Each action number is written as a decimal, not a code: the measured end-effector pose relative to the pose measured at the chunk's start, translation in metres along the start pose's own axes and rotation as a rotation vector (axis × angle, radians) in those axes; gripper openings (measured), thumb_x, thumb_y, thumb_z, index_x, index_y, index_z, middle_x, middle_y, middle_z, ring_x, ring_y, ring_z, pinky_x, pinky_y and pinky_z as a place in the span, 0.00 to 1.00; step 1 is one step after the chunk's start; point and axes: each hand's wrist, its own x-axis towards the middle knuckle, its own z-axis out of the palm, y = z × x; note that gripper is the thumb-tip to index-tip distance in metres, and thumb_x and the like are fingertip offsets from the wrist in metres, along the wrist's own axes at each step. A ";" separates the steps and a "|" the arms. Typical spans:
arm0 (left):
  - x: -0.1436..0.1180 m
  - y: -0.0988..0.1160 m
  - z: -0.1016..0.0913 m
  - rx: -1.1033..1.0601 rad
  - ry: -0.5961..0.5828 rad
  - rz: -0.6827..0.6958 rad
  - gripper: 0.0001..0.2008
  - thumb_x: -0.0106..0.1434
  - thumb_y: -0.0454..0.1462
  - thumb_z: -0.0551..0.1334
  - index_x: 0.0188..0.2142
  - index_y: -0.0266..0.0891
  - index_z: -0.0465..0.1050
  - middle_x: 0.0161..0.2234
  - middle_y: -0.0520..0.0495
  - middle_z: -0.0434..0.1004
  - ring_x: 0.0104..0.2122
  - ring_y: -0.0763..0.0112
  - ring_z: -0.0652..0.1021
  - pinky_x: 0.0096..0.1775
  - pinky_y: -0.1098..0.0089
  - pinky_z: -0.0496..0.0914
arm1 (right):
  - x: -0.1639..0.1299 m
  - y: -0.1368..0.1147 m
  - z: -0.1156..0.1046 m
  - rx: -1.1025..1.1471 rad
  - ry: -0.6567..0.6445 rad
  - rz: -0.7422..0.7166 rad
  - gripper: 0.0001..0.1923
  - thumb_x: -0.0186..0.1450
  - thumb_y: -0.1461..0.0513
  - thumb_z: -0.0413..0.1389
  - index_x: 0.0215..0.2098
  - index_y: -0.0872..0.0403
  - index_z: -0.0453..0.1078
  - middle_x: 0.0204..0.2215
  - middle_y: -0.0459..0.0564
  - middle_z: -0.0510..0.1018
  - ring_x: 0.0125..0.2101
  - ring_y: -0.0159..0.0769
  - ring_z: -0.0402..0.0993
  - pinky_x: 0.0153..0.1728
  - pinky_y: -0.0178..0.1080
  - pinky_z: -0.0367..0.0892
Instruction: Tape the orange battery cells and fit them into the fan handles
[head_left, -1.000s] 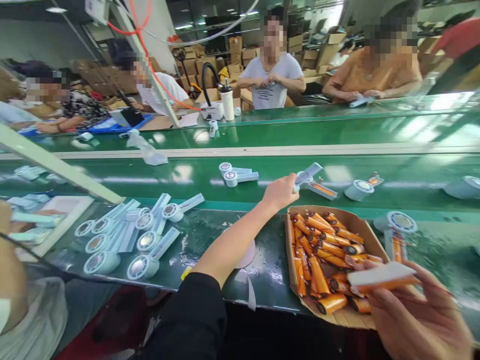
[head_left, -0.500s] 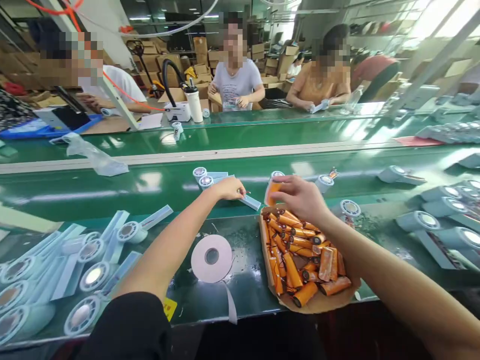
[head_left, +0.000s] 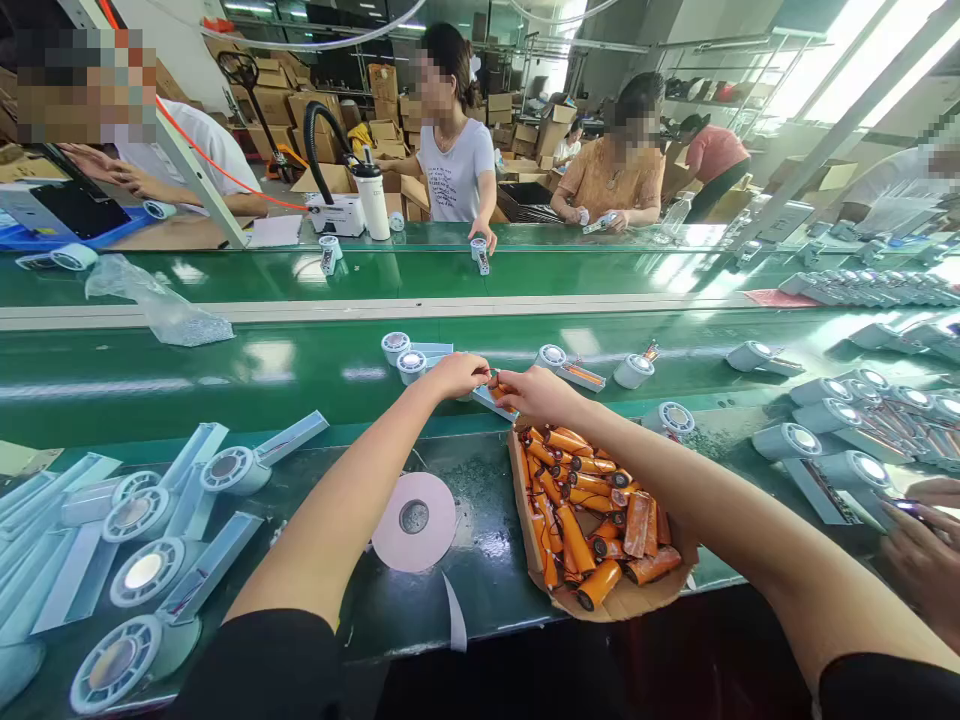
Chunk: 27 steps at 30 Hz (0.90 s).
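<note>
Both hands met at the near edge of the green conveyor belt (head_left: 225, 370), just beyond the far end of a shallow brown cardboard tray (head_left: 626, 600) heaped with orange cylindrical battery cells (head_left: 577, 535). The left hand (head_left: 456, 377) had its fingers curled down onto a pale blue, flat fan handle shell (head_left: 486, 398) lying on the belt, pinning it there. The right hand (head_left: 538, 392) was closed around one orange battery cell (head_left: 501, 386), pressing its end against that same shell, so the two hands almost touched. Just to the left of the left hand lay two more pale blue handheld fan bodies with round white heads (head_left: 403, 356), and further right along the belt sat other such fans (head_left: 559, 362) with orange cells showing in their open handles. On the dark green desk (head_left: 487, 560) near the person, a roll of white tape (head_left: 414, 520) lay flat to the left of the tray, with a loose strip trailing toward the near edge. A group of pale blue fans (head_left: 142, 560) lay spread over the near left of the desk, and more of them (head_left: 840, 460) crowded the right side, where another person's hand (head_left: 919, 545) reached in. Across the belt, several people worked at the far desk (head_left: 600, 240) among stacked cardboard boxes (head_left: 390, 110).
</note>
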 end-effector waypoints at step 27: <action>-0.196 0.030 0.035 -0.038 0.155 0.092 0.18 0.71 0.44 0.65 0.57 0.43 0.77 0.57 0.43 0.81 0.60 0.57 0.76 0.64 0.58 0.68 | 0.014 0.012 -0.004 -0.099 -0.018 0.020 0.12 0.72 0.61 0.58 0.49 0.48 0.83 0.43 0.57 0.87 0.45 0.47 0.83 0.47 0.43 0.72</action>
